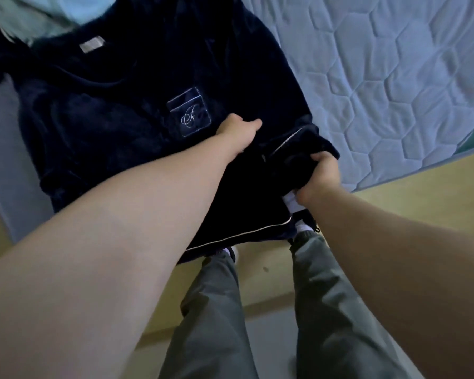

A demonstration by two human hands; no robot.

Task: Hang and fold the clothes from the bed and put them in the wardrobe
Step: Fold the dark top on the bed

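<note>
Both arms reach forward. The left hand [238,129] pinches the top [107,110], thumb on front, fingers hidden behind cloth; its pocket [189,113] sits just beyond. The right hand [320,176], nearer the body, fists a bunched edge of the top. The bed [394,77] lies beyond that hand.

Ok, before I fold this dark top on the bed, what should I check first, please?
1. Right grip holds the dark top: ok, fingers curl round bunched cloth.
2. Left grip holds cloth: cannot tell, fingers hidden.
3. Top lies flat: not ok, one side is bunched.
4. Pocket faces up: ok.
5. Top fully on the mattress: not ok, the hem hangs over the floor.
</note>
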